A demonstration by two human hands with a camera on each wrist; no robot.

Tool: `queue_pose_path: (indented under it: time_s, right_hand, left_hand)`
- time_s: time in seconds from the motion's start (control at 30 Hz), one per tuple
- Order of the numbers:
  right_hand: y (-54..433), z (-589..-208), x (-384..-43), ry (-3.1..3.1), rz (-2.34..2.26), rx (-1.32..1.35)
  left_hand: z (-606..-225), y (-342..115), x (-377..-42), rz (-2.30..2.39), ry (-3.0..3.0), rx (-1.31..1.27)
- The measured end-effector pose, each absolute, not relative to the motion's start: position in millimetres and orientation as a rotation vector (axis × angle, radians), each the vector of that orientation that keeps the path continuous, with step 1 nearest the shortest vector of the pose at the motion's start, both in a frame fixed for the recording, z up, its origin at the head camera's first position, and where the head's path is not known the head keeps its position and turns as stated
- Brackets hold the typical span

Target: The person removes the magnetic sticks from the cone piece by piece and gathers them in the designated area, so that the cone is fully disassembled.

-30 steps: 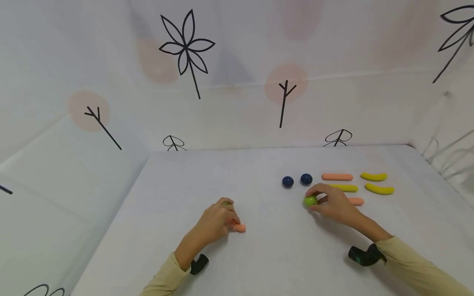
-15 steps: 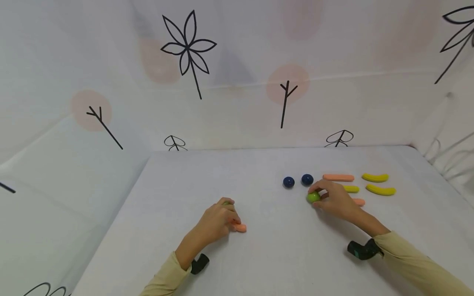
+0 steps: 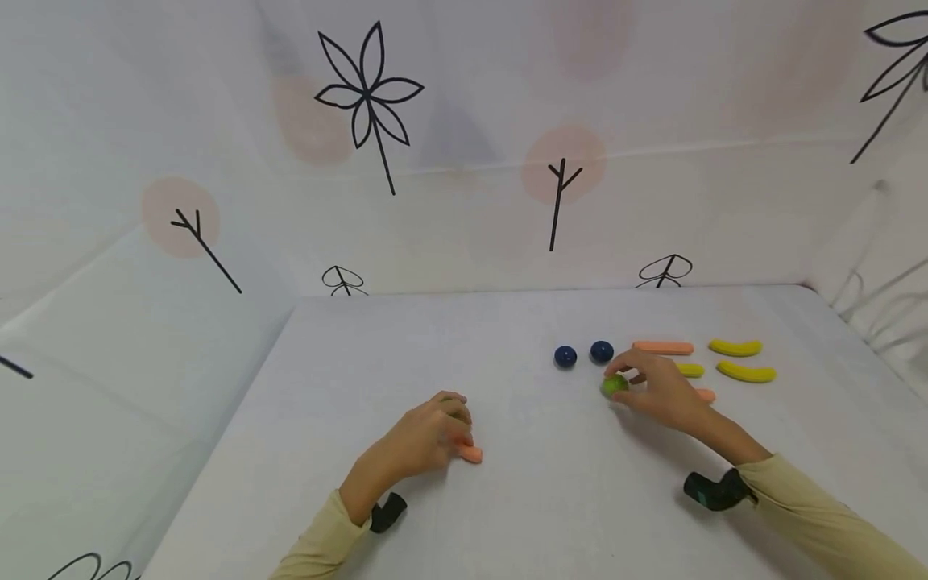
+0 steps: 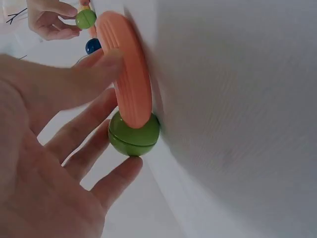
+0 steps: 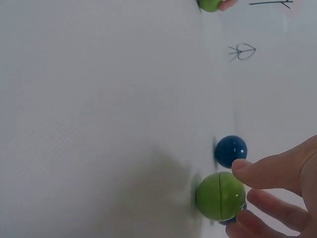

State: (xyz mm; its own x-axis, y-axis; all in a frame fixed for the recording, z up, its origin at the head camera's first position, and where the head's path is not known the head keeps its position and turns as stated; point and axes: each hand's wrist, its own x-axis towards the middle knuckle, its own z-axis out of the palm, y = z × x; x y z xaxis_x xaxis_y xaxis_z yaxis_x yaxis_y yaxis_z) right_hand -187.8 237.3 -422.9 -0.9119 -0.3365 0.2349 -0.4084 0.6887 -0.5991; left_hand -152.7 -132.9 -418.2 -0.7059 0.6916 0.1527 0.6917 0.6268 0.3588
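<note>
In the head view my left hand (image 3: 428,435) is low over the white table, fingers curled down. The left wrist view shows its thumb pressed on a ridged orange stick (image 4: 131,69) with rounded ends, other fingers behind. A green ball (image 4: 133,136) with a seam sits against the stick's near end, the fingertips touching it. Over on the right side, my right hand (image 3: 663,391) has thumb and fingers curled round a second green ball (image 5: 218,196) at the tabletop. Two dark blue balls, one on the left (image 3: 565,357) and one on the right (image 3: 602,351), lie just behind it.
Beyond the right hand lie an orange stick (image 3: 663,348), a partly covered yellow stick (image 3: 691,370) and another orange stick (image 3: 706,395), mostly hidden. Two curved yellow pieces, a back one (image 3: 735,348) and a front one (image 3: 747,371), sit farther right. Patterned cloth (image 3: 464,225) hangs behind the table.
My right hand has shifted slightly back and right with its green ball, closer to the blue balls. In the left hand, the orange stick's visible end has dipped slightly towards me.
</note>
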Motion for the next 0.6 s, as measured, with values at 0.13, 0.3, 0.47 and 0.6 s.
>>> queue_pose_path:
  time_s: [0.13,0.3,0.47,0.6]
  right_hand:
    - [226,-418,-182,-2.706,0.989,0.637]
    - [203,-416,-172,-2.686,1.021,0.679]
    - [178,-418,-162,-2.72,1.179,0.815]
    - [154,-421,-158,-2.764,1.274,0.961]
  left_hand:
    - [-420,-134,-150,-0.729,-2.888,-1.169]
    - [-423,-130,-144,-0.915,-2.917,-1.185]
    - [-424,-119,-140,-0.992,-2.894,-1.335]
    - [-425,-116,-135,-0.892,-2.952,-1.248]
